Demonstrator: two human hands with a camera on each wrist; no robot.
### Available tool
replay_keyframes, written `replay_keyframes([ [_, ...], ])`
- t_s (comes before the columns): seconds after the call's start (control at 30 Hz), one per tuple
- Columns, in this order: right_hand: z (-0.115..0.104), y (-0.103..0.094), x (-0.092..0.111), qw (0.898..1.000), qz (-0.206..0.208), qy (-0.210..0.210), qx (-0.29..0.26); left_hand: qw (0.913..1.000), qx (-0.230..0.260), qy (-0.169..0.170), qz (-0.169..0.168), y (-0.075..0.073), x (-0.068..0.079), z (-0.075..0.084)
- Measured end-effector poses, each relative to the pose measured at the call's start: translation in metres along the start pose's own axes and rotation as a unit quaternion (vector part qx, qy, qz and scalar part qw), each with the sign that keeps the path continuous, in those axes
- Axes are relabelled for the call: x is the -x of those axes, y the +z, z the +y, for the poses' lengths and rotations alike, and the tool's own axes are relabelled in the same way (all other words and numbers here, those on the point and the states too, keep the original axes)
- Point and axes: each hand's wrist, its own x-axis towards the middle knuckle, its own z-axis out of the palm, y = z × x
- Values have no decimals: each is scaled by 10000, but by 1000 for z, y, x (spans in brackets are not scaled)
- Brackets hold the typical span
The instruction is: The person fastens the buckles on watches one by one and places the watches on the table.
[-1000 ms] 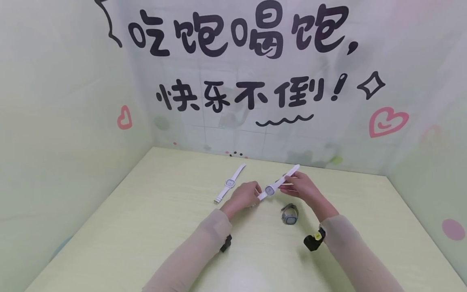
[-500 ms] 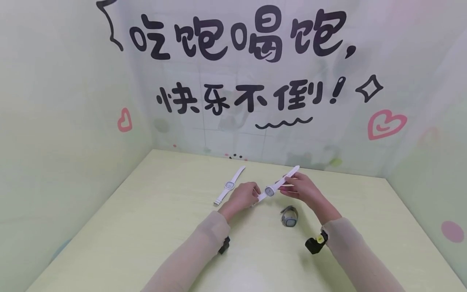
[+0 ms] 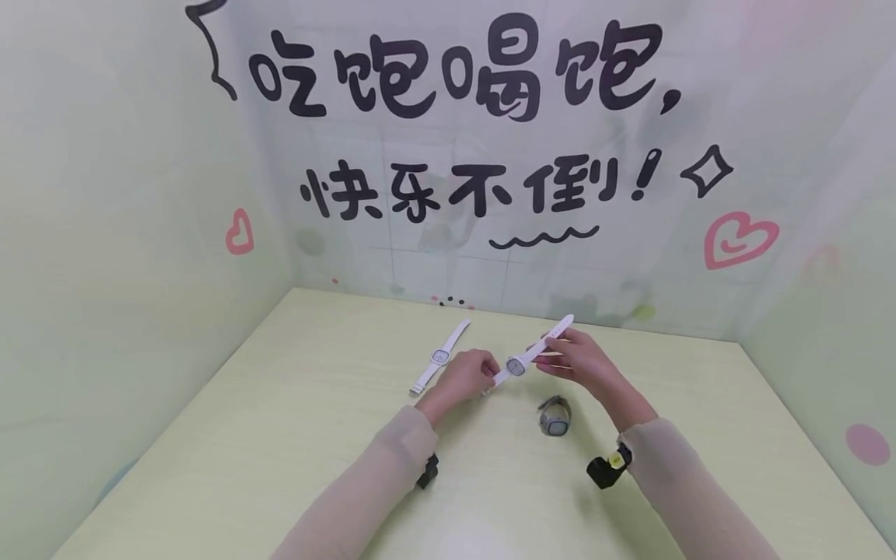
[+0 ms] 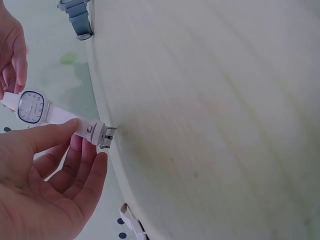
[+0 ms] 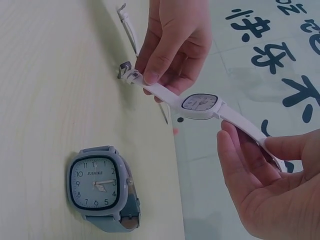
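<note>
Between my two hands a white wristwatch (image 3: 516,365) is stretched out, dial up, with its strap undone. My left hand (image 3: 467,375) pinches the buckle end between thumb and fingers; the metal buckle (image 4: 108,137) sticks out past the fingertips in the left wrist view. The other strap half is held by my right hand (image 3: 582,359), thumb on top, and its tip points away to the upper right. Left of my left hand, a second white wristwatch (image 3: 440,355) lies flat on the table. A grey-blue wristwatch (image 5: 95,182) with its strap closed in a loop rests on the table near my right hand.
The pale yellow table (image 3: 294,404) ends at a printed backdrop (image 3: 448,264) with large black characters. Cloth walls rise at left and right. A black wrist camera (image 3: 607,467) sits below the right sleeve (image 3: 682,482).
Both hands keep their hold on the white wristwatch, almost still. The head view has tilted slightly, so the scene sits a little lower. The other two watches have not moved.
</note>
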Motion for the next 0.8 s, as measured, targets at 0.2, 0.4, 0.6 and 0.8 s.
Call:
replay_keyframes([
  [0.2, -3, 0, 2, 10000, -46, -65, -29, 10000, -43, 29, -17, -1, 0, 0],
  [0.4, -5, -2, 4, 9999, -63, -93, -91, 10000, -3, 51, -17, -1, 0, -1],
  [0.6, -9, -4, 7, 9999, -45, -132, -75, 9999, 37, 105, -30, -2, 1, -1],
  [0.8, -10, -6, 8, 9998, -62, -138, -101, 9997, 180, 115, -135, -2, 2, -2],
])
